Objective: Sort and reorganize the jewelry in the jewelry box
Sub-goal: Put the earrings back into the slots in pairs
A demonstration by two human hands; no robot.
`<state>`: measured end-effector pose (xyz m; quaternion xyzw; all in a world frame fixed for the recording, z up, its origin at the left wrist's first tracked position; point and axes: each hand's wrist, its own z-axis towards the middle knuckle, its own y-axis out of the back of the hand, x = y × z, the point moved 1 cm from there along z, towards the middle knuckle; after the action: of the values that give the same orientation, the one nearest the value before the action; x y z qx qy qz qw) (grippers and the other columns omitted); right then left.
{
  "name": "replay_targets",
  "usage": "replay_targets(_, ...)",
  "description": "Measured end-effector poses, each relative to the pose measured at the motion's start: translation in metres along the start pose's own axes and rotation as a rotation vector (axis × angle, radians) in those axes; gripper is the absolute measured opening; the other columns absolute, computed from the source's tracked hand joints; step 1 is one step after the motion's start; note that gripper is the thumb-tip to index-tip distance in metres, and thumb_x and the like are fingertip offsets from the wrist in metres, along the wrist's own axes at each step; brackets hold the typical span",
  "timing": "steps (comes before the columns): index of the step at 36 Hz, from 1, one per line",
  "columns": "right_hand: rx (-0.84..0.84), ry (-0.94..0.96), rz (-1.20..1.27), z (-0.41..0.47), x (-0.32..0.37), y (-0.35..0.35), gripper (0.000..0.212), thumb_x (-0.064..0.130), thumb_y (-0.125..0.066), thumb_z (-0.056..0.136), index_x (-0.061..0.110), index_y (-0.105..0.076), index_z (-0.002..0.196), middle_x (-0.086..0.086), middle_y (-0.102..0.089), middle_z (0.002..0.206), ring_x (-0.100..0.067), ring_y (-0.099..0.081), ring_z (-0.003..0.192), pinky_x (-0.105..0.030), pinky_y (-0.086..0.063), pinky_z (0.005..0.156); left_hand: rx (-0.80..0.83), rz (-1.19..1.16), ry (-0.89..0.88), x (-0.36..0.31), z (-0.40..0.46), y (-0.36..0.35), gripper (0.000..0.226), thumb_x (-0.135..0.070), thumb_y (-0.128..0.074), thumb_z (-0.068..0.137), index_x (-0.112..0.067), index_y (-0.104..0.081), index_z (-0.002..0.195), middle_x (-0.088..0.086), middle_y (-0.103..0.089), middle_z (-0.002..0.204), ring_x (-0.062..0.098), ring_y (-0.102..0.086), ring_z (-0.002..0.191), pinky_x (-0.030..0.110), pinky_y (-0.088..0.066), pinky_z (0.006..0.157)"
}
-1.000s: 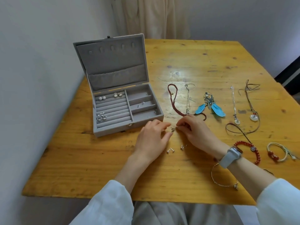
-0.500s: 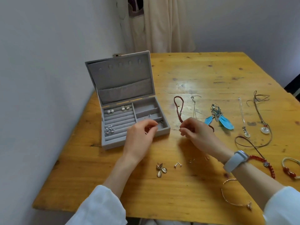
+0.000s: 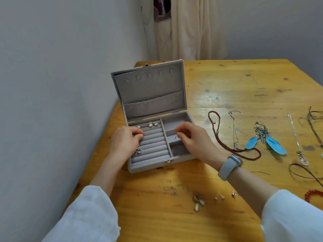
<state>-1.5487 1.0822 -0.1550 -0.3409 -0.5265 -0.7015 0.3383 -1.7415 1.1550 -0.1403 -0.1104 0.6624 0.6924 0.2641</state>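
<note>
A small earring is apparently being seated in the grey jewelry box (image 3: 153, 102), which is standing with its lid up on the wooden table (image 3: 227, 84). The left hand (image 3: 125, 143) is being held over the ring rolls in the box's left half, its grip pinched at the fingertips; what is being pinched is too small to tell. The right hand (image 3: 191, 137) is being held over the box's right compartments, fingers curled together, contents likewise unclear. The piece is best being pressed gently into a free slot, clear of the pearl studs (image 3: 138, 126) at the box's back row. Beaded necklace (image 3: 232, 137) and feather earrings (image 3: 265, 138) are lying to the right of the box, unsorted.
</note>
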Motion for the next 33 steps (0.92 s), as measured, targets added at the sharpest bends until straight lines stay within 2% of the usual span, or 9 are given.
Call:
replay_targets(4,-0.005,0.008,0.002,0.000,-0.002,-0.003,0.012,0.011,-0.055,0.089,0.014,-0.061,0.099,0.009,-0.057,0.082,0.003,-0.053,0.076,-0.003,-0.041,0.070,-0.018,0.063,-0.018,0.001,0.004,0.000,0.013,-0.020,-0.063,0.086,-0.020,-0.074,0.093,0.001,-0.070,0.103,0.019,-0.058,0.100,0.039,-0.049,0.088)
replay_targets(11,-0.007,-0.010,0.024,0.000,-0.005,-0.005,0.016,0.011,-0.055,0.089,0.014,-0.059,0.105,0.008,-0.059,0.087,0.003,-0.054,0.081,-0.001,-0.041,0.072,-0.098,0.158,-0.108,-0.003,-0.001,-0.001,0.017,-0.026,-0.062,0.087,-0.021,-0.071,0.100,0.003,-0.069,0.102,0.021,-0.058,0.097,0.040,-0.047,0.086)
replay_targets(16,-0.017,-0.024,0.023,0.004,-0.003,-0.008,0.016,0.013,-0.057,0.088,0.015,-0.057,0.104,0.009,-0.057,0.086,0.002,-0.054,0.080,-0.004,-0.043,0.071,-0.185,0.168,-0.185,0.000,-0.008,-0.006,0.016,-0.024,-0.059,0.089,-0.019,-0.071,0.097,0.002,-0.068,0.099,0.018,-0.050,0.094,0.030,-0.036,0.077)
replay_targets(21,0.015,0.075,-0.030,0.016,0.011,-0.021,0.015,0.012,-0.057,0.088,0.010,-0.063,0.102,0.005,-0.060,0.090,-0.001,-0.053,0.079,-0.004,-0.041,0.072,-0.176,0.076,-0.216,0.014,-0.011,-0.012,0.018,-0.017,-0.060,0.087,-0.018,-0.071,0.102,0.003,-0.059,0.100,0.015,-0.044,0.094,0.030,-0.037,0.079)
replay_targets(25,0.057,0.152,-0.109,0.032,0.022,-0.042,0.016,0.011,-0.058,0.087,0.008,-0.064,0.102,-0.005,-0.060,0.097,-0.013,-0.054,0.085,-0.016,-0.042,0.076,-0.240,-0.047,-0.244,0.023,-0.019,-0.014,0.024,-0.006,-0.061,0.083,-0.012,-0.070,0.105,0.004,-0.056,0.101,0.013,-0.045,0.096,0.025,-0.037,0.083)
replay_targets(30,0.100,0.167,-0.210,0.043,0.025,-0.062,0.021,0.011,-0.056,0.088,0.009,-0.059,0.109,-0.006,-0.060,0.103,-0.016,-0.054,0.094,-0.027,-0.046,0.085,-0.269,-0.150,-0.209,0.031,-0.026,-0.016,0.030,-0.018,-0.049,0.082,-0.013,-0.070,0.103,-0.001,-0.058,0.102,0.007,-0.041,0.096,0.013,-0.034,0.082)
replay_targets(33,0.111,0.188,-0.279,0.045,0.024,-0.065,0.016,0.011,-0.056,0.088,0.009,-0.059,0.103,-0.005,-0.060,0.101,-0.017,-0.053,0.094,-0.028,-0.045,0.084,-0.251,-0.196,-0.183,0.031,-0.026,-0.018,0.032,-0.020,-0.047,0.081,-0.014,-0.070,0.102,-0.004,-0.058,0.103,0.008,-0.041,0.099,0.012,-0.033,0.083)
